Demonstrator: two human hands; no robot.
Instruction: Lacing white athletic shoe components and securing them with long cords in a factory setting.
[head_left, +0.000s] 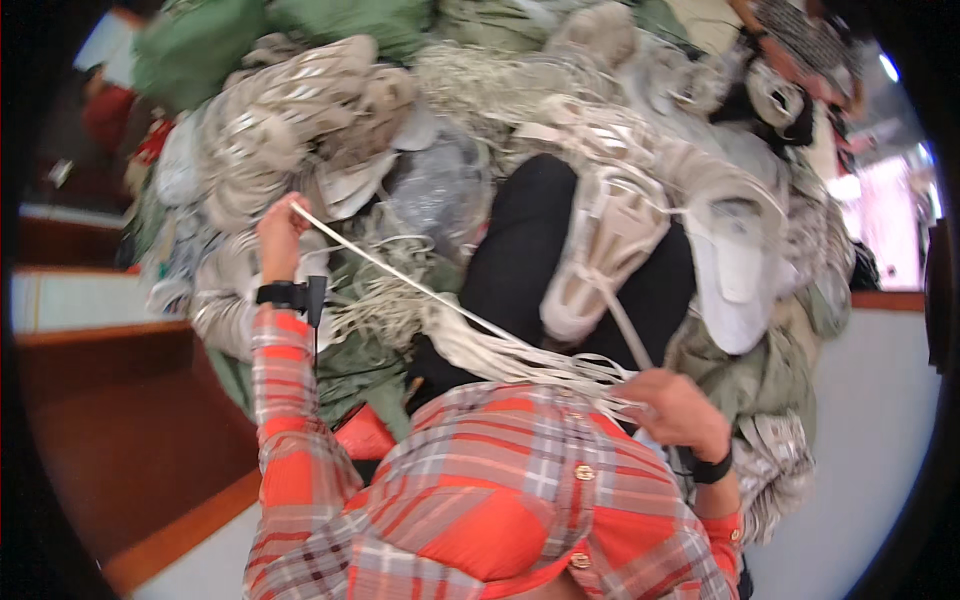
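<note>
My left hand [280, 232], raised out to the left, is closed on one end of a white shoelace [400, 276]. That lace runs taut down to the right, into a loose bundle of white shoelaces [490, 352] across my lap. My right hand [682, 408] is closed at the right end of the bundle, by my waist. A flat strip of lace [630, 328] also leads from it up to a beige shoe upper [612, 232]. This upper lies between my black-trousered knees, sole end toward me. How many laces my right fingers grip is hidden.
Stacked beige shoe uppers [275, 130] stand at the upper left, and a row with a white upper [738, 260] lies to the right. Clear plastic bags [438, 180], tangled laces [385, 305] and green sacks [200, 55] surround me. Another person's arm [785, 60] shows at upper right.
</note>
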